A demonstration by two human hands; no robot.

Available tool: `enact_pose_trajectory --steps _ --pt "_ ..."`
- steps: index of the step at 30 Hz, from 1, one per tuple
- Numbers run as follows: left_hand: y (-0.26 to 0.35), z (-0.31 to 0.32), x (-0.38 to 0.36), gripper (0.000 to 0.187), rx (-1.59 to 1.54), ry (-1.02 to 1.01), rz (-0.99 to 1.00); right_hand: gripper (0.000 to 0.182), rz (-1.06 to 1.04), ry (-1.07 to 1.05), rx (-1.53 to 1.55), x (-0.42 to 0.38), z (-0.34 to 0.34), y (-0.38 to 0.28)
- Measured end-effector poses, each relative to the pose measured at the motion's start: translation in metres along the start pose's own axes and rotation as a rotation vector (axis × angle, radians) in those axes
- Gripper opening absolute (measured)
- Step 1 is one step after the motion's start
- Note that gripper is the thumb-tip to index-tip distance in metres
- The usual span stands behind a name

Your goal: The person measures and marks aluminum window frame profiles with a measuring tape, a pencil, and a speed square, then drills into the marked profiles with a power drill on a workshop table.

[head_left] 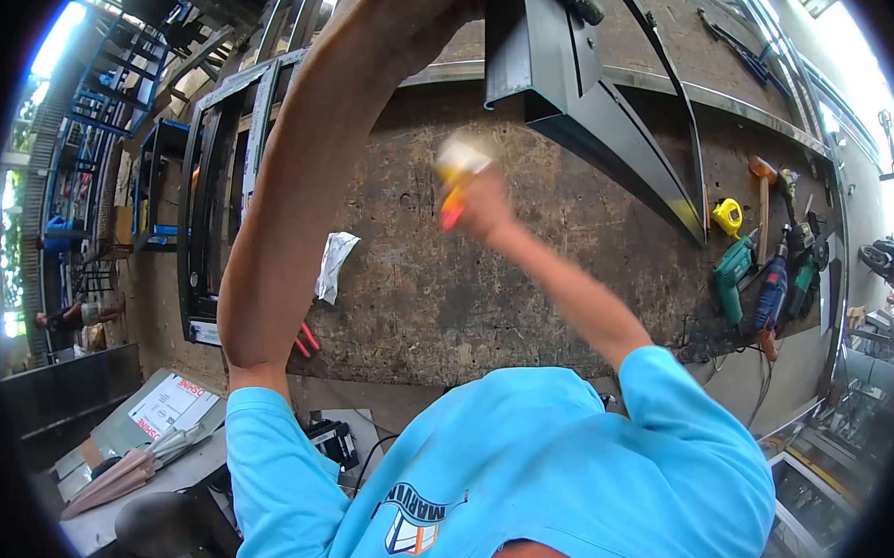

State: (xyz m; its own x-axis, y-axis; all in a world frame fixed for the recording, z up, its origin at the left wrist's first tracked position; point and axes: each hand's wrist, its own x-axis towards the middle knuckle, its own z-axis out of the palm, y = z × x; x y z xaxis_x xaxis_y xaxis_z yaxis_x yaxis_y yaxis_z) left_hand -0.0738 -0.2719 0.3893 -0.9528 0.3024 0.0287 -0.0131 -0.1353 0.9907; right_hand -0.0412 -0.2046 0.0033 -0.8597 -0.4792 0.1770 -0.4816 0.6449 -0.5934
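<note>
My right hand (476,206) is raised over the rusty steel workbench (437,279), shut on a small blurred tool with a yellow and red body and a white tip (456,174). My left arm reaches up the left side of the view. My left hand (417,9) is at the top edge, against a black angled metal frame (568,84) lying on the bench. Its fingers are cut off by the edge, so its grip is hidden. My light blue shirt (535,465) fills the bottom of the view.
A white rag (335,264) and red-handled pliers (306,339) lie left of centre. At the right edge lie a yellow tape measure (728,216), a hammer (763,200) and green and blue power drills (734,276). Black metal frames (205,220) stand at the left.
</note>
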Motion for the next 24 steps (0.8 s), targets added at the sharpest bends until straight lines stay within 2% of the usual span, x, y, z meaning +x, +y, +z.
enact_pose_trajectory --steps 1,3,4,7,8,9,10,12,13,14,15,16,17,19,20,21,22,24 --pt "0.001 0.000 0.001 0.045 0.049 -0.003 0.011 0.021 -0.251 -0.246 0.108 -0.036 0.015 -0.049" --pt "0.002 0.001 0.004 0.043 0.109 -0.016 0.020 0.028 -0.619 -0.573 0.992 -0.095 0.057 -0.116" --pt "0.001 0.001 0.006 0.042 0.062 -0.002 0.018 0.028 -0.625 -0.565 0.994 -0.091 0.054 -0.119" --pt "-0.001 -0.008 0.012 0.041 0.050 0.006 -0.026 0.038 -0.535 -0.898 0.869 -0.075 0.027 -0.128" --pt "-0.002 -0.010 0.012 0.040 0.065 -0.016 -0.066 0.033 -0.609 -0.646 0.658 -0.043 0.035 -0.101" --pt "-0.003 -0.008 0.010 0.040 0.077 -0.010 -0.064 0.027 -0.522 -0.565 0.595 0.003 0.036 -0.071" --pt "-0.003 -0.007 0.009 0.040 0.082 0.000 -0.047 0.021 -0.171 -0.367 0.542 0.037 0.016 -0.052" --pt "0.005 0.000 -0.008 0.041 0.103 0.010 -0.029 0.015 0.007 0.018 0.870 0.105 0.011 -0.016" --pt "0.005 -0.001 -0.009 0.041 0.111 0.016 -0.033 0.015 -0.258 0.232 0.404 0.129 0.013 -0.006" --pt "0.002 -0.001 -0.009 0.041 0.108 0.012 -0.059 0.015 -0.320 0.444 0.274 0.135 0.011 -0.012" --pt "0.000 -0.001 -0.008 0.041 0.106 0.005 -0.081 0.015 -0.318 0.445 0.281 0.132 0.023 -0.016" --pt "0.000 -0.002 -0.006 0.041 0.105 -0.002 -0.098 0.017 -0.263 0.315 0.215 0.130 0.049 -0.013" --pt "0.001 -0.004 -0.005 0.041 0.103 -0.005 -0.112 0.020 -0.211 0.183 0.147 0.126 0.041 -0.032" --pt "0.003 -0.006 -0.005 0.041 0.096 -0.003 -0.121 0.035 0.056 -0.751 0.675 0.085 0.003 -0.086" --pt "0.004 -0.004 -0.005 0.040 0.120 0.041 -0.130 0.026 -0.822 -0.496 0.343 0.070 0.058 -0.075" --pt "0.005 -0.003 -0.005 0.040 0.145 0.080 -0.136 0.024 -0.577 -0.906 0.544 0.038 0.012 -0.111" --pt "0.006 -0.003 -0.004 0.040 0.139 0.076 -0.129 0.024 -0.572 -0.906 0.534 0.038 -0.001 -0.109" --pt "0.004 -0.008 -0.001 0.038 0.217 0.113 -0.140 0.024 -0.474 -0.694 0.675 0.034 -0.022 -0.090"
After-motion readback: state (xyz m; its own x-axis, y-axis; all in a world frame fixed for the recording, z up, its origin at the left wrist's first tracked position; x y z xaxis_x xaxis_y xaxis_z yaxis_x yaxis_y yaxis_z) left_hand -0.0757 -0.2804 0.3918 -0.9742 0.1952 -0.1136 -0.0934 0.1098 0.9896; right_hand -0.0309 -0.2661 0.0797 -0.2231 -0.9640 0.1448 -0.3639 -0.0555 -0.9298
